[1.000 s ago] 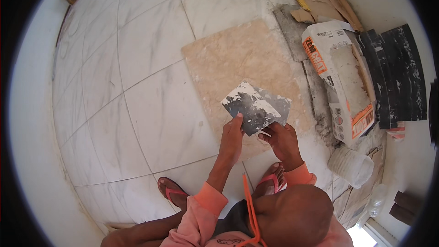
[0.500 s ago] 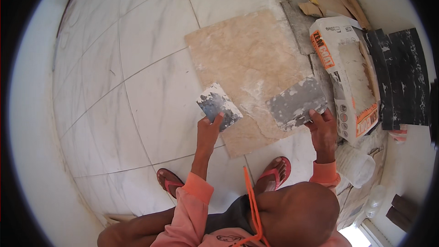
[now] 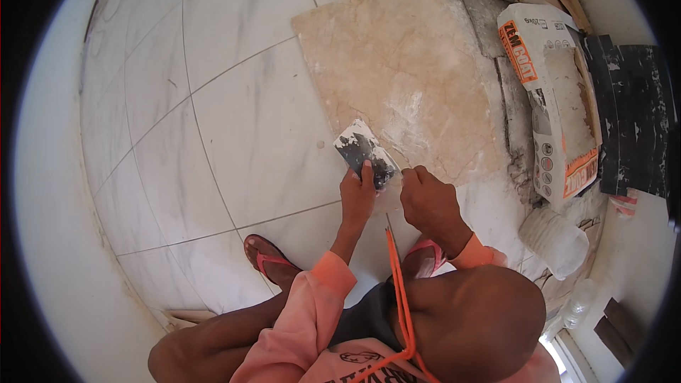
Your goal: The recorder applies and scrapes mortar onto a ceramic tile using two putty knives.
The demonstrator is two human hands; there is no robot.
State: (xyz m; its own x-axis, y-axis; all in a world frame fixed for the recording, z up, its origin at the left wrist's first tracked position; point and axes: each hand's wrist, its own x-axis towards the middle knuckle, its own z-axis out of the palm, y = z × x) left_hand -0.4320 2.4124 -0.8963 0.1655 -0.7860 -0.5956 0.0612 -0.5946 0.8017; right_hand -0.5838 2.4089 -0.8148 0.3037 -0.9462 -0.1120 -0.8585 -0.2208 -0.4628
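We see the left hand (image 3: 357, 193) with its fingers grasping a dark plate (image 3: 362, 152), smeared with white, near the lower left edge of the beige tile (image 3: 397, 50). The right hand (image 3: 429, 204) has its fingers clenched on a thin plate (image 3: 399, 156), which we see nearly edge-on, just beside the first.

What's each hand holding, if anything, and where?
The left hand grips a dark, white-smeared plate by its near edge, thumb on top. What the right hand pinches, if anything, is unclear.
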